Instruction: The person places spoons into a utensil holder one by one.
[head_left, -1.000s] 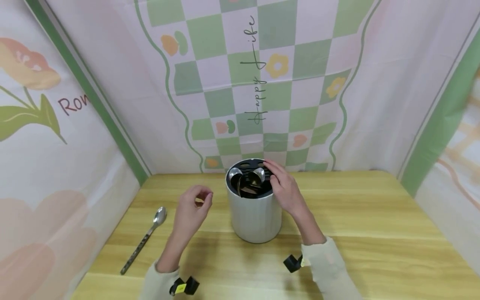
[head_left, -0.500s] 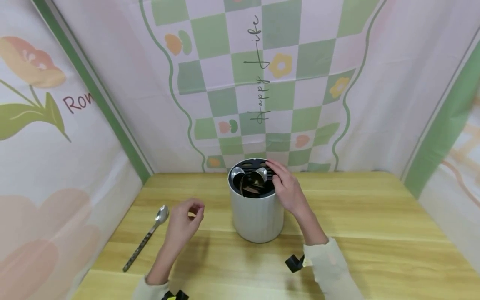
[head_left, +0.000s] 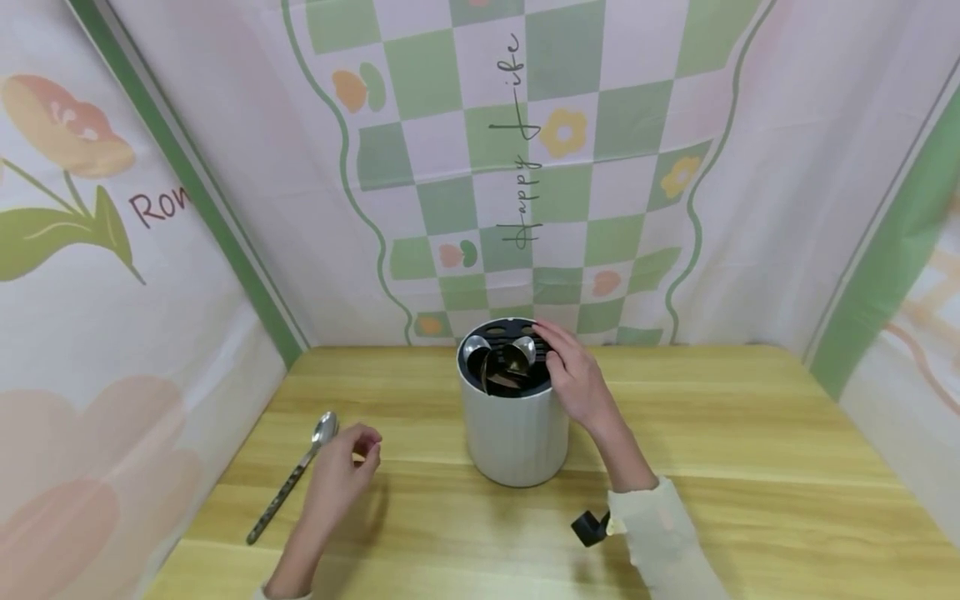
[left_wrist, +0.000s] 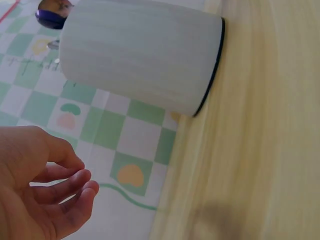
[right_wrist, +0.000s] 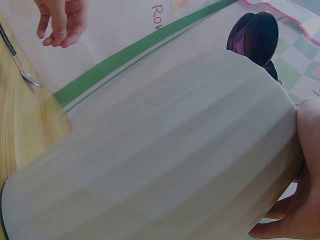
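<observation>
A ribbed white utensil holder (head_left: pixel 514 442) stands upright on the table, with a black slotted insert (head_left: pixel 501 327) in its top. Several spoons stick up from it, among them a silver spoon (head_left: pixel 476 343) and a dark, shiny spoon (right_wrist: pixel 254 40). My right hand (head_left: pixel 577 379) holds the holder at its right rim, the fingers curved along its side. Left of the holder, my left hand (head_left: pixel 339 475) hovers over the table with loosely bent fingers and nothing in them. Close to its left side lies a spoon (head_left: pixel 291 479) with a dark patterned handle.
The light wooden table (head_left: pixel 712 433) reaches back to a printed cloth wall (head_left: pixel 558 179) close behind the holder. More cloth walls (head_left: pixel 97 350) rise at both sides. A small black camera block (head_left: pixel 589 528) sits by the right cuff.
My left hand has moved left and toward me, away from the holder and nearer the spoon on the table. My right hand has stayed on the holder.
</observation>
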